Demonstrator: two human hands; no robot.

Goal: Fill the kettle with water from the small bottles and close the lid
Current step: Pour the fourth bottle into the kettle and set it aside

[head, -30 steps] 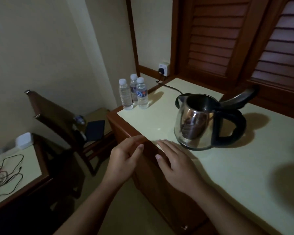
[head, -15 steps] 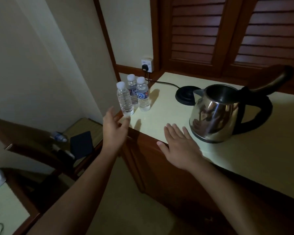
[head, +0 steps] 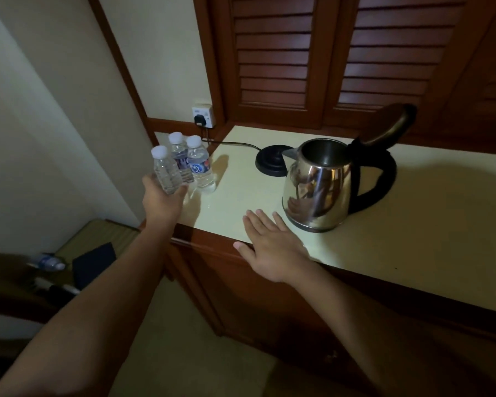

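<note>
Polished steel, rounded and mirror-bright: the kettle [head: 317, 187], upright near the middle of the pale, smooth surface [head: 413, 224], closer to its front edge, spout to the left. Black plastic for the looped handle and for the lid [head: 390, 127], tipped up and back, with the round mouth laid bare. Just behind and to the left, not under the kettle, a flat black disc of a base [head: 271, 163], with a thin dark cord [head: 235, 144] trailing to a white wall socket [head: 203, 117] beyond the back left corner. At the left edge, three small clear plastic bottles, ribbed and cylindrical with white screw caps, clustered close together. Front bottle [head: 166, 170] taken at its lower end by the left hand [head: 162, 202], thumb on one side and fingers curled round the other; cannot tell whether lifted or standing. Two other bottles [head: 200, 167] just behind, one with a blue label. Right hand [head: 272, 247] laid flat, palm down, on the front edge, fingers straight and a little spread, holding nothing, just beside the kettle's foot and apart from it. Behind the surface, dark reddish wooden louvred doors [head: 272, 53] with slatted panels.
</note>
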